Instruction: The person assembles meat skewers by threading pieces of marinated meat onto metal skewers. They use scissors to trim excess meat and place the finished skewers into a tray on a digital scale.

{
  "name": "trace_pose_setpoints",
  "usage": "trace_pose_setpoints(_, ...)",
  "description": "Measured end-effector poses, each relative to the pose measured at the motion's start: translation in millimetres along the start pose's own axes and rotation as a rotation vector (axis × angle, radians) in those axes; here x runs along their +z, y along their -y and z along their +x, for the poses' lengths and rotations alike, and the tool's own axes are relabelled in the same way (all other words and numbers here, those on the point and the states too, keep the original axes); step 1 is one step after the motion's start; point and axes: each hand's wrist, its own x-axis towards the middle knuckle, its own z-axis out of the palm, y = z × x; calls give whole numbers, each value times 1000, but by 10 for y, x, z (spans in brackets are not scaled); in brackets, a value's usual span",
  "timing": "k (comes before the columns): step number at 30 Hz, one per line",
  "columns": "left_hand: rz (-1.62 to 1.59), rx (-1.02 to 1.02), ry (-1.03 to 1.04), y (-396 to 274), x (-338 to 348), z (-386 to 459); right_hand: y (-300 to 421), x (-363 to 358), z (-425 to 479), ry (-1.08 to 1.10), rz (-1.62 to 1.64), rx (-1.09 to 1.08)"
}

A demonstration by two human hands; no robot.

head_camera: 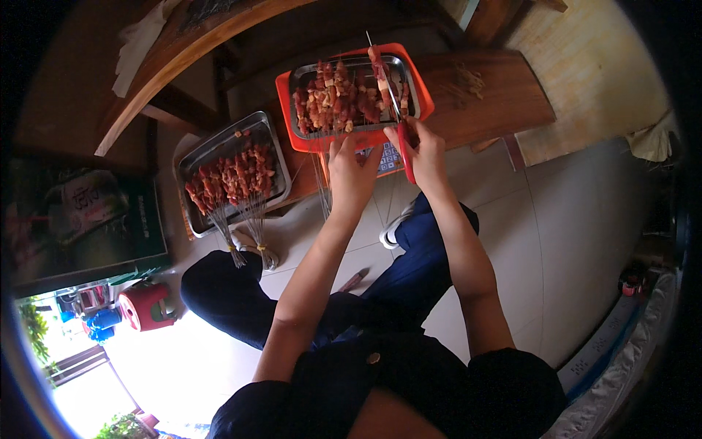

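A red-handled tool, likely scissors [405, 145], is in my right hand [428, 151], its metal blade reaching over the tray. Along that blade lies a skewer of raw meat [378, 66]; whether my fingers also hold it is unclear. My left hand [352, 173] is at the tray's near edge beside the bare ends of metal skewers [323, 181]. Its fingertips are partly hidden, so a grip cannot be made out. More meat skewers [334, 99] fill the metal tray [294, 118], which sits in an orange plastic basin [282, 90] above a keypad [390, 159].
On the left, a second metal tray [282, 175] holds meat skewers [241, 170] in banded bundles. Rubber bands [469, 82] lie on the wooden bench [510, 104]. A wooden tabletop edge [219, 35] curves above. A red plastic stool [145, 307] stands at lower left.
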Motion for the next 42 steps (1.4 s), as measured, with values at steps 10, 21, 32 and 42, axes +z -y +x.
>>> trace_pose_setpoints(10, 404, 439, -244, -242, -21, 24, -46, 56, 53, -5, 3, -102)
trace_pose_setpoints(21, -375, 133, 4, -301, 80, 216, 460, -246, -77, 240, 328, 221)
trace_pose_setpoints(32, -869, -206, -14, -283, -867, -369, 730, -233, -317, 372, 109, 8)
trace_pose_setpoints(42, -623, -299, -124, 120, -1900, -1092, 1391, 961, -1056, 754, 599, 118)
